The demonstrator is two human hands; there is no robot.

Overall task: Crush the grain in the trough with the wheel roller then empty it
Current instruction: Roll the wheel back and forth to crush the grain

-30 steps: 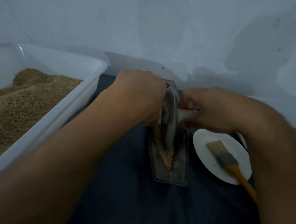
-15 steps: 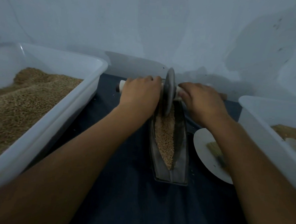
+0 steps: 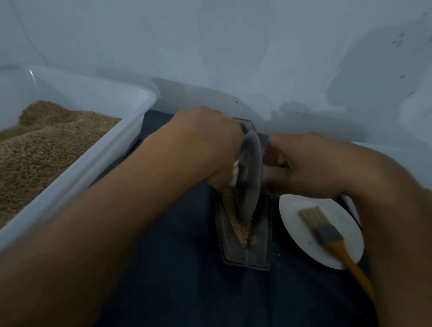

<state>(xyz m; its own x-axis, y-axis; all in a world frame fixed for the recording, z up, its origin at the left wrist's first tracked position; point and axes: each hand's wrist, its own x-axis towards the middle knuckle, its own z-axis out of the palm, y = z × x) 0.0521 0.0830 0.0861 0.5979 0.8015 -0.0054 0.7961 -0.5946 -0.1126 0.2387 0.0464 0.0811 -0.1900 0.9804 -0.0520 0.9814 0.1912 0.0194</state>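
Since half a second ago, the wheel roller [image 3: 248, 177] has been drawn to the near part of the trough [image 3: 245, 250], over the grain [image 3: 241, 227]. Its handle is gripped by the left hand [image 3: 205, 147] and right hand [image 3: 307, 165]. Right of the trough, a brush [image 3: 326, 231] is laid on a plate [image 3: 296, 232].

Both hands (left [image 3: 205, 147], right [image 3: 307, 165]) curled tight

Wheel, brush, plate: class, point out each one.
wheel [image 3: 249, 175], head view, on the disc's face
brush [image 3: 327, 234], head view, on the grey ferrule
plate [image 3: 296, 238], head view, on bare white surface
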